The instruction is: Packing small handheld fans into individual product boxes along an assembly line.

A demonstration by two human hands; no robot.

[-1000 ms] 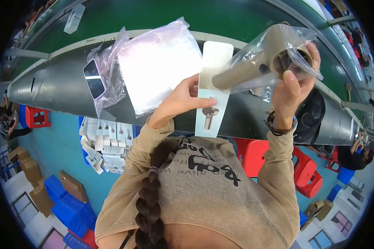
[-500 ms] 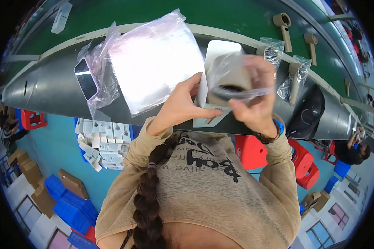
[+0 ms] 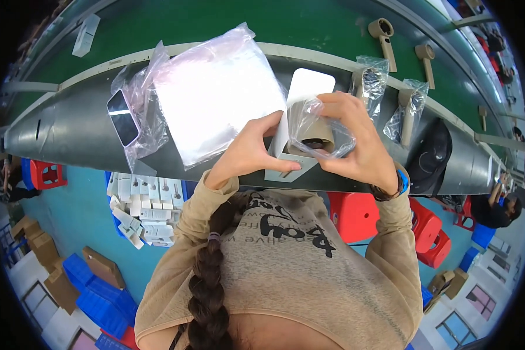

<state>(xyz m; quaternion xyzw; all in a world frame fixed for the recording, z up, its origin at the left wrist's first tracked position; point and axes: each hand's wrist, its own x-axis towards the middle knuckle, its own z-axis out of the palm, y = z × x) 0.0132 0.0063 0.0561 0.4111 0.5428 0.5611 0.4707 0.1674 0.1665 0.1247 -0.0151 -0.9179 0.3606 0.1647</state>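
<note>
My left hand [image 3: 245, 150] grips the side of an open white box [image 3: 277, 172], thumb across its near face. The box's lid flap stands up at the far side. A beige hair dryer [image 3: 319, 132] in a clear plastic bag [image 3: 345, 140] sits partly inside the box, its round dark opening facing up. My right hand [image 3: 361, 140] is curled around the bag at the box mouth, fingers on the far side and thumb on the near side. The lower part of the hair dryer is hidden by the box.
Left of the box lies a stack of clear plastic bags [image 3: 216, 96], with a phone [image 3: 123, 118] beside it. Bagged hair dryers [image 3: 372, 84] and a black bag [image 3: 431, 154] lie to the right. Unbagged hair dryers [image 3: 384, 41] rest on the green surface. A blue crate of white boxes [image 3: 151, 201] stands below left.
The bagged hair dryer has gone lower into the box. My right hand has moved from over it to the bag's edge at the right. My left hand keeps its grip on the box.
</note>
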